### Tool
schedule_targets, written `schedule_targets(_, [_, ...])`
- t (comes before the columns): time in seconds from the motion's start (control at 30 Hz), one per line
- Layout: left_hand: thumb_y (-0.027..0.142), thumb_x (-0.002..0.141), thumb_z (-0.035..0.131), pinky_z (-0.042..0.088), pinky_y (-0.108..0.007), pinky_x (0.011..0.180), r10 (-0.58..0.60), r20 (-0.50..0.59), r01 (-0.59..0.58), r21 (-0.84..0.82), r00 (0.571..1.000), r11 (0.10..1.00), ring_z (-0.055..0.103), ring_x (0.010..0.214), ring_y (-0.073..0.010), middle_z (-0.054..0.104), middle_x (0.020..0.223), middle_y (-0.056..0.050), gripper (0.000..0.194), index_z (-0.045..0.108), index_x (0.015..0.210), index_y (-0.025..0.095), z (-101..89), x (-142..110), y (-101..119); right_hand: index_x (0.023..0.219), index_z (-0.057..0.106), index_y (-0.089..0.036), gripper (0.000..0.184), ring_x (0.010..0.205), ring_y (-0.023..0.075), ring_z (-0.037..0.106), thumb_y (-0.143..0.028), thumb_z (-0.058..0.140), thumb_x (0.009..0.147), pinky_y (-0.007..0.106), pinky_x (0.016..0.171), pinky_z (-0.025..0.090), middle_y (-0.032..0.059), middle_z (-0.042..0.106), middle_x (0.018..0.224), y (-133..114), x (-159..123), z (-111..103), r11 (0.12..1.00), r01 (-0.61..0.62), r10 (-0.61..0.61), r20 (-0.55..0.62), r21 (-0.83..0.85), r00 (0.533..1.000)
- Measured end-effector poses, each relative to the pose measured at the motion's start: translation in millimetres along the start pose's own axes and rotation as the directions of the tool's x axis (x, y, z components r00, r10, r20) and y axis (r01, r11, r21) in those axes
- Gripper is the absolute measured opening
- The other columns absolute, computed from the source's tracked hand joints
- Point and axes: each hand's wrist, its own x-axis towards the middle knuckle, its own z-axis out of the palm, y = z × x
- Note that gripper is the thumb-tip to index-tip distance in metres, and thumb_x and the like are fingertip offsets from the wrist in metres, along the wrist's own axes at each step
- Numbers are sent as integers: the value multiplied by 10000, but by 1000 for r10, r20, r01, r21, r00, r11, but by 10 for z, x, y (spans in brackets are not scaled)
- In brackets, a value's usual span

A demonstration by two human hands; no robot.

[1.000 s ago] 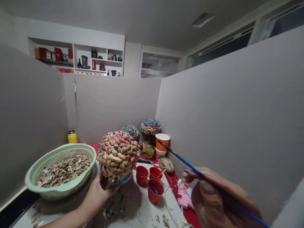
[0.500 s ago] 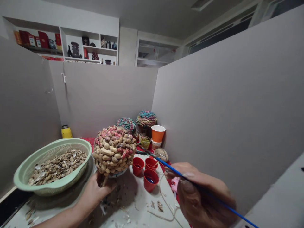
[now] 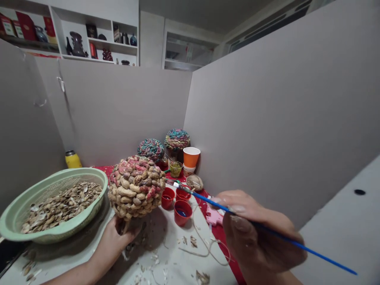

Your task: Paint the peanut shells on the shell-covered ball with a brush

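My left hand [image 3: 111, 243] is closed around the thin stem under a ball of peanuts [image 3: 135, 192], holding it above the table. Red paint marks the ball's top and right side; its lower shells are plain tan. In my right hand [image 3: 261, 229] is a paintbrush [image 3: 210, 201] with a long blue handle, pinched between thumb and fingers. The brush's front end points left, just right of the ball and apparently apart from it. Beyond the brush and below it stand red cups [image 3: 183, 213], one with dark blue liquid inside.
A green basket [image 3: 74, 227] of shells stands left, with a yellow bottle [image 3: 73, 160] behind. Two coloured peanut balls [image 3: 151, 149], an orange cup [image 3: 191, 158] and a small woven basket [image 3: 194, 182] sit at the back. String [image 3: 204, 255] and shell bits litter the table. Grey partitions [image 3: 267, 111] surround it.
The view has turned slightly right and down. The brush has tilted flatter, its front end now slightly farther from the ball. The left hand keeps its hold on the stem.
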Motion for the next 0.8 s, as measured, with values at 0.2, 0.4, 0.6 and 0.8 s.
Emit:
schedule_targets(0.2, [452, 576, 747, 602, -466, 893, -45, -56, 48, 61, 997, 997, 748, 999, -405, 829, 1048, -193, 431, 643, 907, 197, 21, 4, -17, 938, 701, -239, 29, 698, 192, 745, -249, 673, 936, 359, 671, 628, 17, 755, 784, 65, 118, -39, 975, -159, 147, -85, -155, 985])
schedule_targets(0.4, [447, 554, 754, 583, -483, 951, -34, -43, 38, 73, 998, 997, 728, 1067, -419, 815, 1090, -208, 443, 674, 903, 187, 11, -9, 5, 849, 683, -213, 203, 626, 149, 731, -403, 691, 921, 265, 636, 610, 8, 758, 760, 405, -20, -55, 837, -528, 532, -9, -140, 846])
schedule_targets(0.6, [396, 603, 779, 557, -479, 996, 31, 7, -31, -9, 999, 999, 708, 1118, -403, 817, 1038, -149, 338, 714, 867, 197, 26, -18, -126, 825, 659, -209, 274, 511, 153, 708, -468, 726, 881, 261, 540, 606, -12, 737, 625, 648, -129, -7, 841, -540, 528, -174, -31, 831])
schedule_targets(0.8, [314, 592, 796, 578, -445, 948, 15, -26, -16, -39, 1000, 999, 716, 1049, -376, 816, 875, -86, 176, 643, 644, 243, 34, -7, -60, 849, 685, -190, 249, 533, 157, 722, -431, 740, 877, 268, 545, 606, 6, 757, 676, 737, -238, 28, 879, -464, 405, -343, -110, 848])
